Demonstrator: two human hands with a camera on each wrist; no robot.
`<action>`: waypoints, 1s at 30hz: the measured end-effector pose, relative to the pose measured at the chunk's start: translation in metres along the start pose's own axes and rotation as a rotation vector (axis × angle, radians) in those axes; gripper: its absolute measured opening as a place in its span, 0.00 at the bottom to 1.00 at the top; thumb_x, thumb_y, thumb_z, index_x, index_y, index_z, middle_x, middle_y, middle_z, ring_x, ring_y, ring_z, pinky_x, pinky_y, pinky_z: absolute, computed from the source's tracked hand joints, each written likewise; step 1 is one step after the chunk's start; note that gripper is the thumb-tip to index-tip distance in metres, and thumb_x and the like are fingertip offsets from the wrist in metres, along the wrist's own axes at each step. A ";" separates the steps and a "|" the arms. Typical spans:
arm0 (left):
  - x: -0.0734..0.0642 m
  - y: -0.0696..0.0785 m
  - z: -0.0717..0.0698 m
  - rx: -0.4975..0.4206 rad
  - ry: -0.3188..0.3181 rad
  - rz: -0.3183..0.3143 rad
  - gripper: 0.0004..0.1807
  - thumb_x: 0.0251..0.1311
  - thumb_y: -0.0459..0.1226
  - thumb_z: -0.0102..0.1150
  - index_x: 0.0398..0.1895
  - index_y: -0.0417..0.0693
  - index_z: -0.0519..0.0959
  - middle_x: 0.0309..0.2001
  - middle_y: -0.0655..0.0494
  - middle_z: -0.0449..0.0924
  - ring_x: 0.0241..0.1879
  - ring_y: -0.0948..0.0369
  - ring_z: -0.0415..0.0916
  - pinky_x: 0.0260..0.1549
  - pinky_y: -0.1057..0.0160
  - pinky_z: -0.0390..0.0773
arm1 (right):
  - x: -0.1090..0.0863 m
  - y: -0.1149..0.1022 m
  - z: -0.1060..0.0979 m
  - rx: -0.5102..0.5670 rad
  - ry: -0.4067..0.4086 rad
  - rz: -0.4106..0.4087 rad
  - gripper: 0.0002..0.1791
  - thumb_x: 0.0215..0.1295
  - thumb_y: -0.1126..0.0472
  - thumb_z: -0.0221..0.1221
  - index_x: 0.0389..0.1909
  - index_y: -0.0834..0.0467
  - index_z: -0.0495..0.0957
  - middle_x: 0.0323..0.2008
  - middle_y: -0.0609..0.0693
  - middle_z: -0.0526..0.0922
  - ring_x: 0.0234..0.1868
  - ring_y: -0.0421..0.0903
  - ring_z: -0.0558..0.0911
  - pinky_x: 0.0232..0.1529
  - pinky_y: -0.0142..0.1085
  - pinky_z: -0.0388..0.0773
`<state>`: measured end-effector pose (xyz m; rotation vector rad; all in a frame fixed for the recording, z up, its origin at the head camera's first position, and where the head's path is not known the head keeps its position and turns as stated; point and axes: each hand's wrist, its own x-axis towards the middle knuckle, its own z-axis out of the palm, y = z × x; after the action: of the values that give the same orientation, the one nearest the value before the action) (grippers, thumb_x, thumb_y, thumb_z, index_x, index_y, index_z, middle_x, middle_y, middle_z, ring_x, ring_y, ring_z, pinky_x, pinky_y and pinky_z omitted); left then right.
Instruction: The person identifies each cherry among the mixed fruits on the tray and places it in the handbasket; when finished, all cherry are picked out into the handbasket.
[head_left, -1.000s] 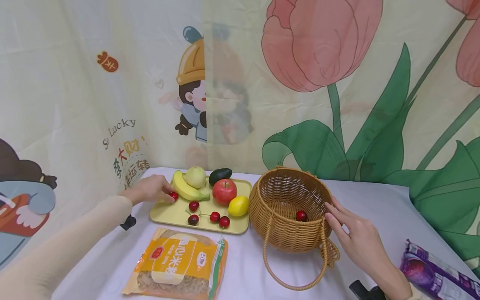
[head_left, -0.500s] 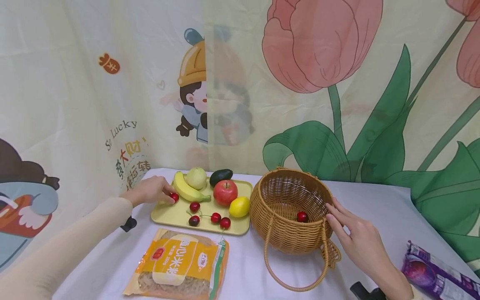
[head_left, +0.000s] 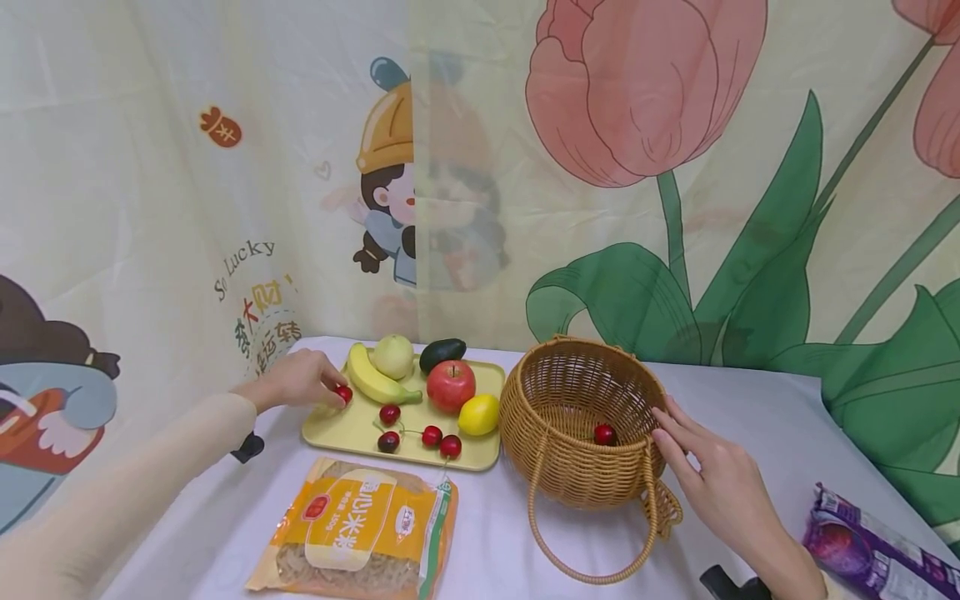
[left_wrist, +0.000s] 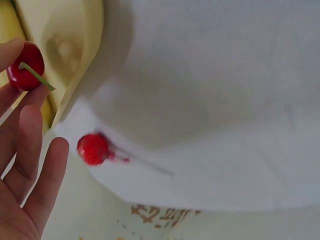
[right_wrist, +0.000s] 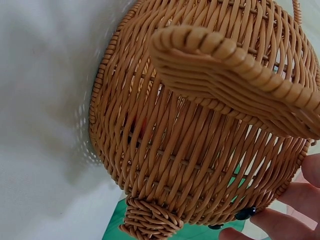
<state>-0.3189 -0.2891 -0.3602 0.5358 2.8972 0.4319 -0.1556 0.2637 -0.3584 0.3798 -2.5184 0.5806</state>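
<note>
Tablecloth (head_left: 491,533): cherry (head_left: 344,394) in left hand (head_left: 303,379) now farther from banana (head_left: 375,379), perhaps lifted.

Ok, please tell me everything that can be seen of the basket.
The basket is round, brown and woven, wicker by its look, with a wide open top. It stands mouth upward on the pale cloth, close by the tray. Its handle is folded down in front, and a small woven piece sticks out low on its right side. A black bead shows on its outside. One red cherry lies inside. The fingers of the right hand touch its rim.
</note>
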 end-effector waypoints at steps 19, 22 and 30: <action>0.021 0.075 -0.103 0.112 -0.029 0.132 0.13 0.60 0.41 0.71 0.45 0.47 0.90 0.42 0.50 0.91 0.43 0.57 0.87 0.45 0.55 0.86 | 0.001 0.000 -0.003 -0.017 -0.007 0.019 0.21 0.76 0.56 0.58 0.64 0.62 0.79 0.67 0.65 0.75 0.58 0.72 0.80 0.50 0.65 0.77; 0.039 0.105 -0.108 0.164 -0.038 0.185 0.11 0.59 0.43 0.71 0.43 0.51 0.91 0.41 0.53 0.92 0.42 0.59 0.86 0.42 0.59 0.85 | 0.000 0.000 -0.003 -0.027 -0.012 0.022 0.22 0.77 0.55 0.57 0.64 0.62 0.79 0.67 0.65 0.75 0.57 0.71 0.81 0.50 0.64 0.77; 0.081 0.195 -0.104 0.238 -0.032 0.331 0.13 0.57 0.48 0.71 0.43 0.57 0.92 0.43 0.58 0.92 0.45 0.60 0.84 0.40 0.63 0.81 | 0.001 0.001 -0.001 -0.018 0.001 -0.001 0.21 0.76 0.55 0.58 0.63 0.62 0.79 0.66 0.65 0.76 0.57 0.72 0.81 0.49 0.66 0.78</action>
<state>-0.3527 -0.1107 -0.2102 1.0559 2.8491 0.1147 -0.1566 0.2647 -0.3574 0.3738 -2.5204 0.5568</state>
